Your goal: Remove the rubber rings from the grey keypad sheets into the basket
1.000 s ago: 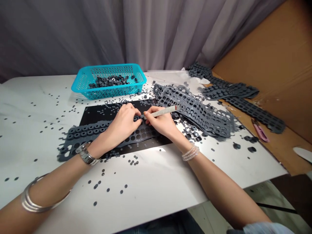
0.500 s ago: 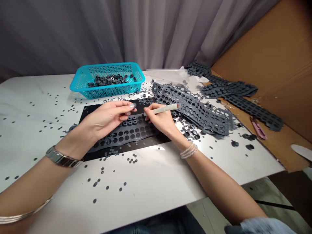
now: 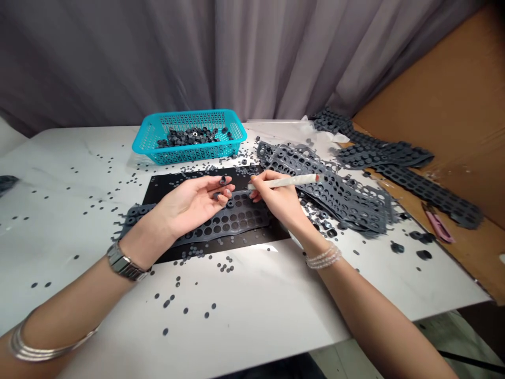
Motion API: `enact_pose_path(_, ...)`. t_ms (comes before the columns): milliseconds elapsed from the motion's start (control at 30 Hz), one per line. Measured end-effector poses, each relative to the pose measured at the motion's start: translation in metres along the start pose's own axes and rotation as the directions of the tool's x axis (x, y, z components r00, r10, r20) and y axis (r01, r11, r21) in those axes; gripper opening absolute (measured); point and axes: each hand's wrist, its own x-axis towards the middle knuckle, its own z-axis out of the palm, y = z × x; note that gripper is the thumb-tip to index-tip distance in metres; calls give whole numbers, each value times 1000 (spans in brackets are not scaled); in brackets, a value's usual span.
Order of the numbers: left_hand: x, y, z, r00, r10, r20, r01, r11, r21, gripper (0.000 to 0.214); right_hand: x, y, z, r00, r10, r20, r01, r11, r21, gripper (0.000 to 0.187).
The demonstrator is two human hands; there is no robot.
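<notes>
My left hand [image 3: 193,202] is turned partly palm up, with a small round black rubber piece [image 3: 223,180] pinched at its fingertips. Another dark piece [image 3: 216,195] shows by the curled lower fingers. Closed round a pen-like tool wrapped in white [image 3: 292,181], my right hand [image 3: 274,192] is just to the right of the left; the tool's tip points left and is hard to make out. Beneath both hands lies a dark grey rubber sheet [image 3: 248,215] with rows of round holes, resting on a black board [image 3: 161,184]. Part of the sheet is hidden by my left hand.
A turquoise basket [image 3: 189,156] with many black pieces stands behind the board. Punched rubber sheets [image 3: 335,189] are heaped at right, with more strips [image 3: 430,195] on cardboard beyond. Pink-handled snippers [image 3: 437,223] lie at the right. Small dark discs [image 3: 185,310] litter the white table [image 3: 252,295].
My left hand has rolled further palm up, showing the piece at its fingertips and its lower fingers. The right hand keeps hold of the white tool. The whole view has shifted slightly.
</notes>
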Motion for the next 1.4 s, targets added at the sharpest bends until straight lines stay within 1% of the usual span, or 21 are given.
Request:
enact_pose_path(133,-2,3,-2,1000,30,2,-30,999,-11,20,-4,-1,2,996,19,89,-14,999,-52,25)
enact_pose_path(200,0,4,-4,995,97,10,-97,986,138,13,-5,-1,2,989,9,148,8,994,-111,27)
enact_pose_path(233,0,3,-5,989,149,8,-145,949,281,9,-6,0,2,985,2,171,22,990,-140,27)
enact_pose_path(267,1,2,-6,977,213,14,-195,862,468,6,-6,0,3,982,-4,188,35,986,-165,27)
enact_pose_path(300,1,1,-7,956,289,37,-239,703,670,6,-7,1,3,980,-8,200,45,982,-185,27)
enact_pose_path(367,0,-3,-8,894,416,167,-274,213,938,12,-7,1,3,975,-14,220,62,975,-212,27)
enact_pose_path(400,-1,-6,-8,863,439,252,-266,-29,963,15,-8,0,3,973,-16,231,69,972,-223,27)
enact_pose_path(433,-2,-8,-8,838,438,324,-251,-216,943,17,-8,0,3,971,-17,240,74,970,-232,27)
enact_pose_path(467,-3,-11,-8,821,431,373,-233,-344,910,20,-8,-1,3,969,-17,248,78,968,-240,27)
enact_pose_path(533,-4,-15,-8,813,410,414,-197,-474,858,26,-9,-3,4,967,-18,255,83,965,-249,27)
enact_pose_path(633,-2,-20,-11,815,387,430,-195,-516,834,26,-10,-5,5,966,-29,259,100,959,-265,27)
enact_pose_path(733,4,-23,-15,795,387,468,-253,-490,834,18,-11,-5,7,965,-58,257,134,947,-292,27)
enact_pose_path(833,5,-19,-15,808,318,496,-338,-438,833,14,-12,-4,9,965,-95,244,174,929,-327,26)
enact_pose_path(933,-4,-6,-8,825,197,530,-463,-302,833,11,-12,-3,9,966,-110,235,191,916,-353,26)
enact_pose_path(1000,-13,6,-3,836,187,516,-497,-140,856,8,-11,-2,9,965,-98,244,179,925,-336,26)
enact_pose_path(1033,-16,12,0,848,228,479,-484,-35,874,8,-10,-1,9,964,-88,249,167,935,-312,26)
enact_pose_path(1133,-19,25,0,897,369,242,-387,394,833,9,-8,2,7,970,-44,240,95,974,-205,26)
enact_pose_path(1200,-15,26,-4,939,328,105,-305,648,698,12,-6,2,6,982,-8,188,32,992,-126,27)
enact_pose_path(1267,-7,23,-10,972,227,57,-218,793,569,22,-5,0,4,992,21,123,-14,998,-58,27)
enact_pose_path(1333,-1,18,-15,990,136,45,-141,875,464,30,-4,-2,2,997,31,77,-30,999,-14,25)
enact_pose_path(1400,3,13,-17,997,62,43,-73,926,371,27,-3,-3,1,998,35,57,-35,999,2,23)
